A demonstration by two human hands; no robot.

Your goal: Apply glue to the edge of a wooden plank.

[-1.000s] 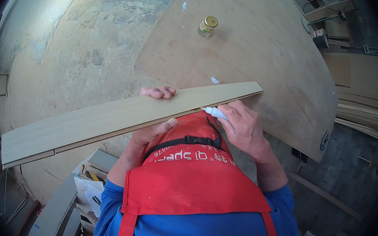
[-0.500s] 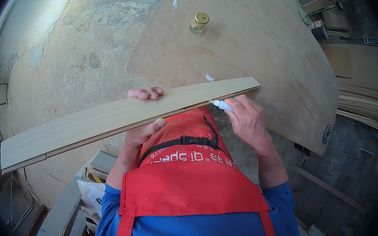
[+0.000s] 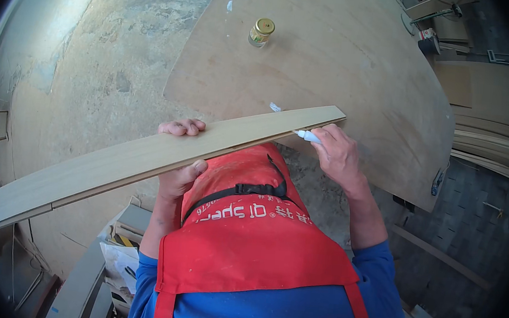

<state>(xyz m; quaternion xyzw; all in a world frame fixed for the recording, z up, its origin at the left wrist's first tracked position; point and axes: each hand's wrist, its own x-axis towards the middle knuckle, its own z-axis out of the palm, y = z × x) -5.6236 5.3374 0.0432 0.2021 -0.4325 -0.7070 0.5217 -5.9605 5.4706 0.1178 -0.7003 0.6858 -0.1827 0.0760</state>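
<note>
Your right hand [image 3: 338, 154]'s pinching that white bottle [image 3: 310, 136], nozzle [image 3: 296, 132] pointing up-left at the plank [image 3: 139, 156] your left hand [image 3: 179, 179]'s clamping, which slants lower left to right-of-center.

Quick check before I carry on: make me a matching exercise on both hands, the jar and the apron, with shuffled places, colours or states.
1. Left hand
2. Right hand
3. Jar
4. Apron

A. Standing on the brown sheet
B. Red
C. Gripping the long board
D. Holding the small white bottle

Pairs: 1-C, 2-D, 3-A, 4-B
</note>
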